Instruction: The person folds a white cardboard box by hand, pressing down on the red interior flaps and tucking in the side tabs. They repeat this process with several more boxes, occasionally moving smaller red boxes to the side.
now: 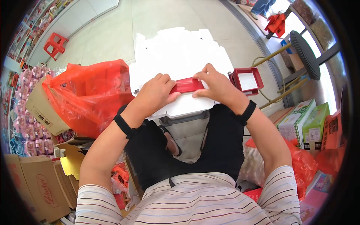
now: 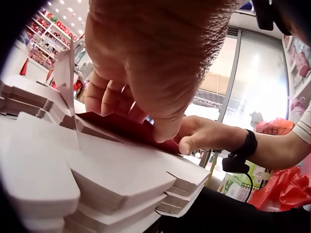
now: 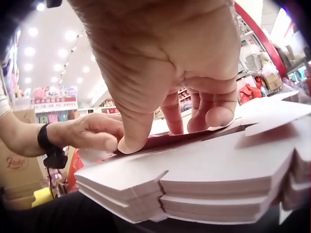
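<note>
Pinching the left end of a narrow, glossy red card piece with folded-up sides [image 1: 185, 85], the left hand [image 1: 155, 93] has its thumb at the near side and its fingers at the far side. I record the right hand [image 1: 217, 87] closed on the other end in the same manner, thumb near, fingers curled beyond. Both wrists carry black bands.

The red piece lies between the hands, near the front edge of a thick stack of white die-cut card sheets [image 1: 180, 52]. From the wrist views I note several layers with notched edges, and a loose white flap [image 2: 64, 80] standing raised near the left hand.

At the stack's right side I find a small open box with dark red walls and a white interior [image 1: 260, 77]; contact with the stack I cannot confirm. Along the left side sits a translucent red plastic bag [image 1: 90, 92], next to a brown cardboard carton [image 1: 41, 107].

Farther out, I log a red plastic stool [image 1: 56, 45] on the pale tiled floor, left, and a round black seat with gold-coloured legs [image 1: 304, 55], right. Green-and-white boxes [image 1: 296, 122] stand nearer the person's right arm.
</note>
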`<state>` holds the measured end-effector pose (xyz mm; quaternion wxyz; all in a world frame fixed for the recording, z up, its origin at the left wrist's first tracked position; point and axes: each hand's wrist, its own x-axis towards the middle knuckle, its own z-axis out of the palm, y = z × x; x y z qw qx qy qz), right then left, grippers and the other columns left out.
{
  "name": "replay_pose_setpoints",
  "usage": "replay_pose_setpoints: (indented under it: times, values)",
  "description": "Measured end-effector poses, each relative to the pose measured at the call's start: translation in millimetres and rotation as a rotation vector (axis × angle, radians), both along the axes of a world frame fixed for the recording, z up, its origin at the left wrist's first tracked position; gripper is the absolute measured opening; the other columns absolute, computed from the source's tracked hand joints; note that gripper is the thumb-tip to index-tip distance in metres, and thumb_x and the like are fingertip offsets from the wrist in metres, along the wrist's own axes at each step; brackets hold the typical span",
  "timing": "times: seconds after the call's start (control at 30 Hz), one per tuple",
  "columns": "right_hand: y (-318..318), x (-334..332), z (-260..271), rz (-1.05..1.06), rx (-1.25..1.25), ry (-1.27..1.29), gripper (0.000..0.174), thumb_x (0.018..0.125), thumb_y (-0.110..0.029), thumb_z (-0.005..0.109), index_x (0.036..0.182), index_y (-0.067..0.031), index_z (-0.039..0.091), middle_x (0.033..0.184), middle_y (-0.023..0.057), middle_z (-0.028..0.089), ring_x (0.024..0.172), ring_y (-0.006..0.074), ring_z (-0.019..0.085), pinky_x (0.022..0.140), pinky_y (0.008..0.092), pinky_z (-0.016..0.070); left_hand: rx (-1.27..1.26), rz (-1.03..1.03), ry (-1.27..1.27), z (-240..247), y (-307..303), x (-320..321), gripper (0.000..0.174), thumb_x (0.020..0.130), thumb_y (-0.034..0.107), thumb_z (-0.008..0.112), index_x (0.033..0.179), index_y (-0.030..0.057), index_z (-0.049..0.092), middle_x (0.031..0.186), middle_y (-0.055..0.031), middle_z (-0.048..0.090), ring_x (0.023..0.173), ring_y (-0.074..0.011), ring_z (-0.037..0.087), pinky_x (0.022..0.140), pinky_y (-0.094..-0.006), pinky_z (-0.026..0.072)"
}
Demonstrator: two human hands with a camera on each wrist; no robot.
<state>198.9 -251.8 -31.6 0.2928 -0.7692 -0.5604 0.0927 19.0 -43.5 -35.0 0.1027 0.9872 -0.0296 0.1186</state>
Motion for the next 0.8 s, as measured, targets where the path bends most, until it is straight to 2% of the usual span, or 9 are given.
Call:
replay_pose_setpoints:
  times: [0.1, 0.13, 0.23, 0.43, 0.5, 0.6, 0.73, 0.8]
  values:
    - [3, 4, 0, 0.006, 0.024, -0.125, 0.036, 0.082, -0.029, 0.087, 0.107, -0.0066, 0.075, 0.107, 0.0112, 0.06, 0.098, 0.0297, 0.064, 0.086, 0.0423, 0.0561, -0.076, 0.014, 0.041, 5, 2, 3, 0.027, 0.096, 0.025, 0.073, 0.114, 0.005, 0.073, 0.106, -0.0113, 0.066, 0.102, -0.0298, 0.064, 0.087, -0.0418, 0.0562]
    - [6, 4, 1, 0.0, 0.045, -0.153, 0.025, 0.084, -0.024, 0.084, 0.1, -0.0062, 0.076, 0.101, 0.0102, 0.063, 0.098, 0.0299, 0.065, 0.084, 0.0429, 0.056, -0.1, 0.022, 0.043, 7, 3, 3, 0.025, 0.096, 0.024, 0.072, 0.113, 0.005, 0.073, 0.105, -0.0112, 0.066, 0.101, -0.03, 0.064, 0.087, -0.0419, 0.0561]
    - [12, 10, 1, 0.026, 0.014, -0.227, 0.021, 0.085, -0.023, 0.082, 0.097, -0.0065, 0.076, 0.098, 0.0102, 0.066, 0.098, 0.031, 0.065, 0.085, 0.044, 0.0558, -0.154, 0.036, 0.042, 8, 6, 3, 0.021, 0.098, 0.021, 0.07, 0.112, 0.0053, 0.074, 0.103, -0.0112, 0.067, 0.101, -0.0303, 0.064, 0.088, -0.0419, 0.0556]
    - [24, 22, -3, 0.016, -0.02, -0.167, 0.017, 0.089, -0.022, 0.078, 0.093, -0.0048, 0.075, 0.095, 0.013, 0.069, 0.096, 0.034, 0.067, 0.085, 0.0458, 0.0553, -0.22, 0.06, 0.08, 0, 16, 11, 0.019, 0.097, 0.017, 0.069, 0.112, 0.0045, 0.073, 0.103, -0.0128, 0.068, 0.101, -0.0319, 0.065, 0.089, -0.0418, 0.0551]
    - [29, 28, -1, 0.005, -0.094, -0.14, 0.018, 0.09, -0.022, 0.077, 0.094, -0.0043, 0.074, 0.097, 0.0144, 0.07, 0.097, 0.0351, 0.068, 0.085, 0.0461, 0.055, -0.238, 0.073, 0.133, 2, 22, 17, 0.02, 0.098, 0.016, 0.068, 0.114, 0.0039, 0.071, 0.105, -0.0154, 0.07, 0.102, -0.0331, 0.067, 0.089, -0.0422, 0.0552]
    - [36, 34, 4, -0.032, -0.189, -0.022, 0.023, 0.091, -0.024, 0.076, 0.101, -0.0037, 0.071, 0.1, 0.0167, 0.071, 0.099, 0.0369, 0.069, 0.086, 0.047, 0.0545, -0.437, 0.22, 0.296, 13, 25, 26, 0.024, 0.101, 0.018, 0.066, 0.119, 0.0021, 0.065, 0.109, -0.0217, 0.072, 0.103, -0.0365, 0.07, 0.089, -0.0434, 0.055]
    - [42, 39, 7, -0.115, -0.279, 0.108, 0.034, 0.092, -0.029, 0.077, 0.111, -0.004, 0.064, 0.103, 0.0198, 0.072, 0.102, 0.039, 0.069, 0.086, 0.0479, 0.0539, -0.435, 0.292, 0.371, 20, 27, 33, 0.03, 0.101, 0.019, 0.066, 0.124, 0.0003, 0.059, 0.112, -0.0279, 0.072, 0.105, -0.0398, 0.071, 0.09, -0.0458, 0.0549]
    - [45, 43, -8, -0.075, -0.234, 0.04, 0.038, 0.091, -0.03, 0.078, 0.115, -0.0047, 0.063, 0.105, 0.0202, 0.072, 0.101, 0.0397, 0.069, 0.087, 0.0476, 0.0538, -0.419, 0.265, 0.332, 13, 31, 36, 0.034, 0.098, 0.02, 0.068, 0.125, -0.0001, 0.058, 0.113, -0.0285, 0.07, 0.106, -0.0416, 0.07, 0.09, -0.0469, 0.0549]
